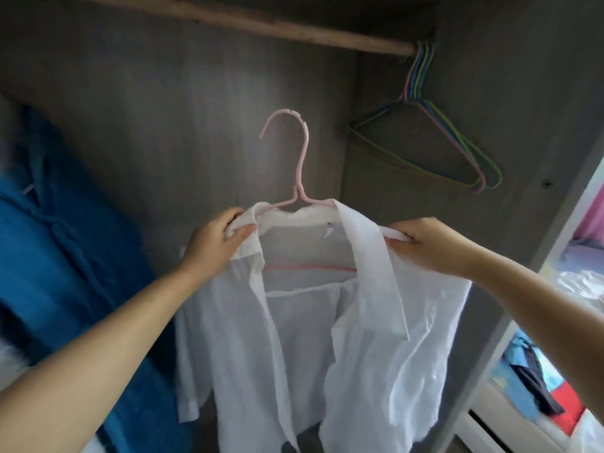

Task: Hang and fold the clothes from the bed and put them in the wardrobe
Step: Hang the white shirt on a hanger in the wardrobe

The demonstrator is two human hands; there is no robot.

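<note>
- Blue garment (65,256) hangs at far left inside the wardrobe (163,109), partly blurred.
- Left hand (217,243) grips the left shoulder of the shirt (359,322): fingers curled over the fabric, thumb pinching the collar edge from the front.
- Shirt is white, collared, open at the front, draped on a pink hanger (295,178). Held in mid-air in front of the wardrobe's grey back panel, below the rod.
- Hanger hook points up, free, well apart from the rod (261,24). Hanger's lower bar shows through the open neck.
- Right hand (431,246) grips the shirt's right shoulder: fingers curled around the fabric and the hanger end under it; can't tell how much of the hanger it holds.
- Rod is wooden and runs across the top of the wardrobe.
- Spare hangers (434,142), a bunch of thin wire ones in pink, blue and green, hang at the rod's right end, against the side wall.
- Far right, outside the wardrobe: bed (581,250) with more clothes (536,380) lying about, details blurred.
</note>
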